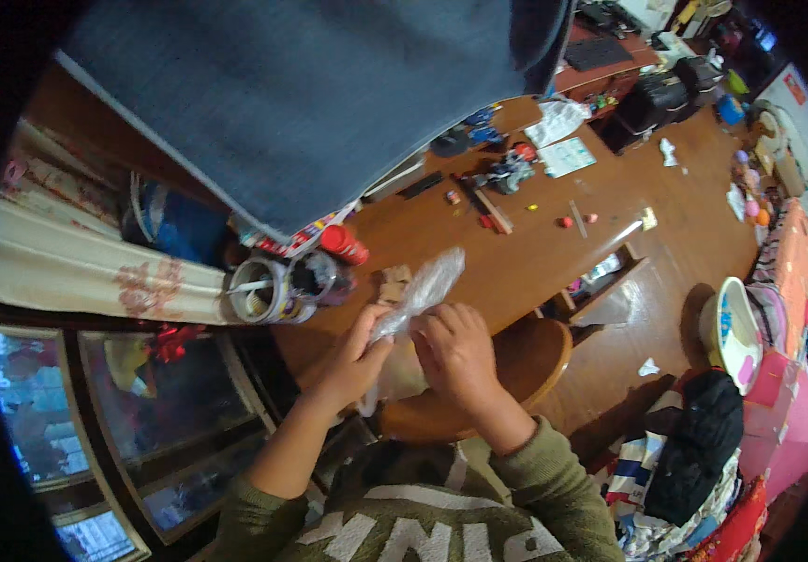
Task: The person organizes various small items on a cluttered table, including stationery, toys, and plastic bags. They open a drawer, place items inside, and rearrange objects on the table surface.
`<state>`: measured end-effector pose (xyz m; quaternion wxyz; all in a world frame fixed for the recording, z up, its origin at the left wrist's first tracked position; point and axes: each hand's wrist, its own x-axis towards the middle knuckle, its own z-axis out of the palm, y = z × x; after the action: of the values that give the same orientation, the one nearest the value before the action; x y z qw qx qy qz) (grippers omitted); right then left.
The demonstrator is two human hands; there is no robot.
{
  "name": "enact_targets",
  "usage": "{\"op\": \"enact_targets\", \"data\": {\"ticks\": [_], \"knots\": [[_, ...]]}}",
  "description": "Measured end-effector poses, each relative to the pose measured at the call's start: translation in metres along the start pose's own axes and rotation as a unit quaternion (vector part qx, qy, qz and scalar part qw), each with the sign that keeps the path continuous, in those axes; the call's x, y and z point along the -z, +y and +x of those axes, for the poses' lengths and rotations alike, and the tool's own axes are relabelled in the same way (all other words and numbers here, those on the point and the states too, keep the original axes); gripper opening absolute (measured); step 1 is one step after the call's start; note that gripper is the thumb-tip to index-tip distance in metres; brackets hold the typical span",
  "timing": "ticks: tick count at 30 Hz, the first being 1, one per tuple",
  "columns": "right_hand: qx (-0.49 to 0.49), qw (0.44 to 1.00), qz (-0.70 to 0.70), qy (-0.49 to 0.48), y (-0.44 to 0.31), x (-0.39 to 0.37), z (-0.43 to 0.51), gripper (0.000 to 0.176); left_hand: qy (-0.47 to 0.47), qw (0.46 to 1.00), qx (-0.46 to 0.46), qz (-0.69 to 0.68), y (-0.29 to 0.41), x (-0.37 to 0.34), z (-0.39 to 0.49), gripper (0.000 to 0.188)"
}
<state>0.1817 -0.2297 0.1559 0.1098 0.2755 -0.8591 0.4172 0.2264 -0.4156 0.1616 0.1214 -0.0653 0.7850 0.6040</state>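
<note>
A crumpled clear plastic wrap [435, 279] is held above the wooden table. My left hand [361, 351] grips its lower end between thumb and fingers. Close beside it, my right hand [456, 348] has its fingers curled in at the wrap's right edge; what lies inside those fingers is hidden. Whether something is inside the wrap cannot be told. Behind the wrap a small brown cardboard piece [394, 281] rests on the table [474, 260].
A red container [344, 244] and a white tub [257, 289] stand at the table's left end. An open drawer [607, 281] juts out at the right. A wooden chair [551, 358] is close before me, and dark blue cloth [319, 105] hangs overhead.
</note>
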Motion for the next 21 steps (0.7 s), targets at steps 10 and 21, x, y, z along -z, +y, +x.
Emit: {"op": "enact_targets", "data": {"ticks": [10, 21], "knots": [[-0.373, 0.862, 0.319, 0.13, 0.181, 0.003, -0.014, 0.004, 0.193, 0.981, 0.015, -0.017, -0.094, -0.026, 0.081, 0.021], [-0.235, 0.952, 0.072, -0.184, 0.214, 0.009, 0.013, 0.027, 0.084, 0.86, 0.012, 0.504, -0.085, -0.12, 0.158, 0.024]]}}
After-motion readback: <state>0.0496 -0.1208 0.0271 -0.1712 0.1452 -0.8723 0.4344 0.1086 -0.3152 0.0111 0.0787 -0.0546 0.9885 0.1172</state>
